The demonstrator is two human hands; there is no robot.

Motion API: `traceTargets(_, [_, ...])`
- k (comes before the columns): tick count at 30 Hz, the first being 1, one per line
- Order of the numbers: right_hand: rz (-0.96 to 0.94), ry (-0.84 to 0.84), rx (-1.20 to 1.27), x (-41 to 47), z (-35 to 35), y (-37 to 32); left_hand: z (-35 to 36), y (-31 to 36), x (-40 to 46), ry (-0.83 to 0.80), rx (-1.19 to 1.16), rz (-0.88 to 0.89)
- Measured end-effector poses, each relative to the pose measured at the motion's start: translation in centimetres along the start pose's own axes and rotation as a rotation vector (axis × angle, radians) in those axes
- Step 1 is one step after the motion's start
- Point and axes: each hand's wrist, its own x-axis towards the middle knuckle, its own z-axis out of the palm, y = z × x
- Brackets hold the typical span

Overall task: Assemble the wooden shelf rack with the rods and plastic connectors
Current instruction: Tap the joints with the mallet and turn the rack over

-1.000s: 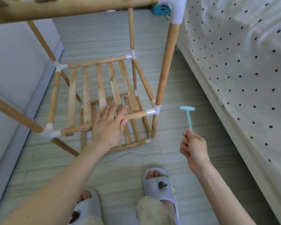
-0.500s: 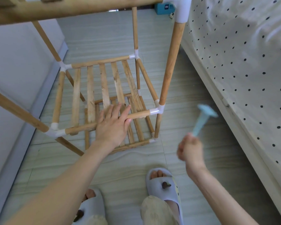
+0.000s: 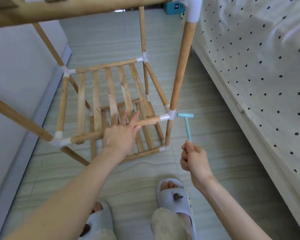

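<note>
Small blue plastic hammer is back down beside the white corner connector after a raised swing; right hand grips its handle. Left hand, fingers flat, steadies the rack's front rod. Joint likely seating.

Both forearms are bare, with no sleeves, watch or rings showing on the left hand or the right hand. The feet wear pale grey-blue open-toed slide sandals, each with a small dark brown charm on the strap. Light beige trouser legs show above them at the bottom edge.
</note>
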Motion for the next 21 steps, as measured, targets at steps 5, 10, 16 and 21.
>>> traceTargets(5, [-0.031, 0.097, 0.052, 0.4, -0.2, -0.6, -1.8, 3.2, 2.6, -0.078, 0.073, -0.039])
traceTargets(10, [-0.158, 0.135, 0.016, 2.2, -0.2, -0.6, -1.9, 3.3, 2.7, 0.142, 0.058, 0.023])
traceTargets(16, [-0.198, 0.627, 0.388, 7.7, -1.1, -3.7, 1.1, -0.7, 2.6, 0.006, -0.272, -0.013])
traceTargets(21, [-0.091, 0.309, 0.276, 8.6, 5.9, -1.0, 1.6, -0.7, 2.9, -0.038, -0.285, -0.004])
